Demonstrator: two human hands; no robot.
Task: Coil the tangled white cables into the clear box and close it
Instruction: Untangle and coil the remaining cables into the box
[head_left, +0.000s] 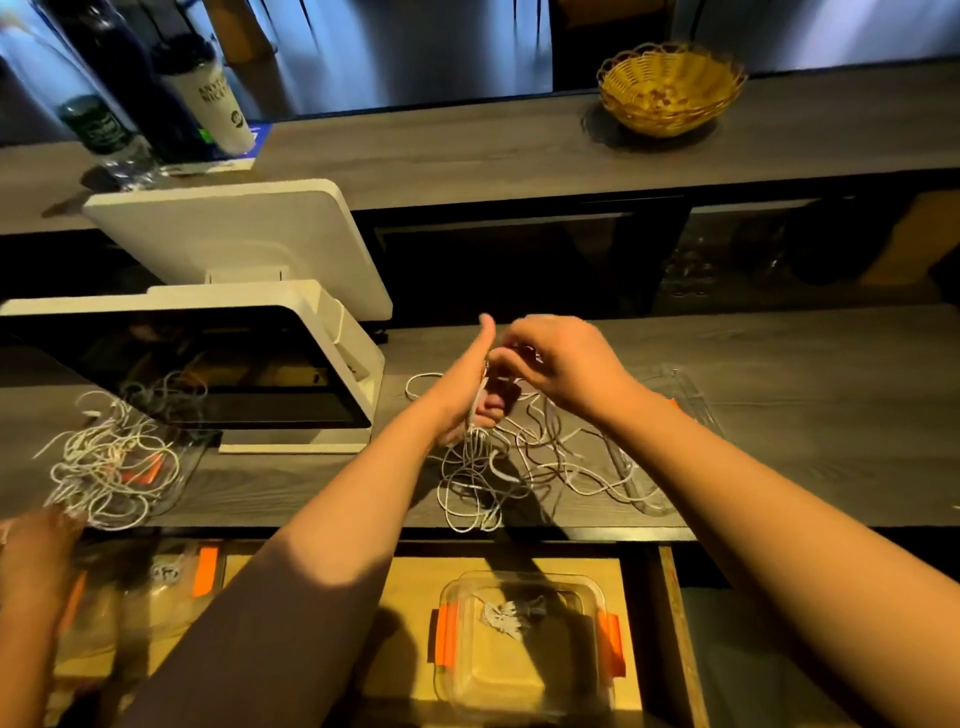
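Loosely sprawled over the grey wood-grain counter (779, 415), the tangled white cables (524, 457) form a thin, looping mess whose strands cross one another and reach to the counter's near edge. Several strands rise out of the heap in a bunch and run up into the left hand (467, 395), which stands over the pile with its thumb pointing up and its fingers curled round that bunch. The right hand (556, 364) sits just beside and slightly above it, back of the hand toward the camera, fingers bent down and pinching cable at the top of the left fist; the exact fingertip contact is hidden. Both forearms reach in from the bottom of the view and converge above the heap. A clear box (524, 644) with orange side clips lies below the counter edge in a yellowish drawer (405, 582), open-topped, holding a small white bundle near its far wall. A clear lid (685, 400) with an orange tab lies on the counter just right of the cables. At far left another hand (36, 540) touches a second white tangle (109, 467) over another clear container. A white point-of-sale terminal (234, 338) stands left of the hands, and a woven yellow basket (670, 88) sits on the upper shelf.
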